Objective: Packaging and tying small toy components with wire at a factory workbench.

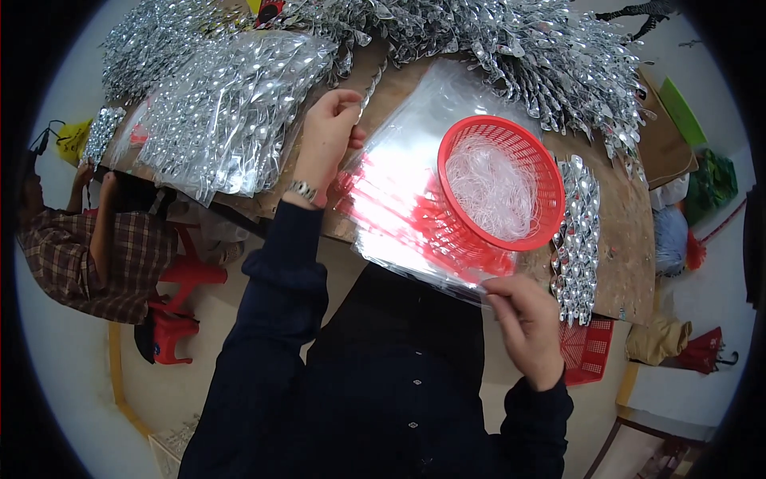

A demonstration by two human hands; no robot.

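At the far left, a seated person in a plaid shirt (120,251) is partly lost to the dark fisheye rim; what that person's hands do is too small to tell. A red stool (191,271) stands nearby. On the table (626,271), a heap of silver spirals in clear sleeves (231,112) hides most of the wood beneath. Just right of it, the left hand (325,134) curls its fingers round 1 twisted silver strand (369,89), whose upper end blends into the silver pile (495,40), cut off by the upper edge. In the middle lies a stack of clear bags (399,152) with red print, partly washed out by glare. A red basket (551,188) on top covers part of it, holding tangled whitish thread (491,188). At the stack's near edge, the right hand (528,323) brings thumb and forefinger together; I cannot tell whether they pinch film. Beyond it lie silver spiral strips (576,247); below, a 2nd red basket (589,351) is half hidden by the table.
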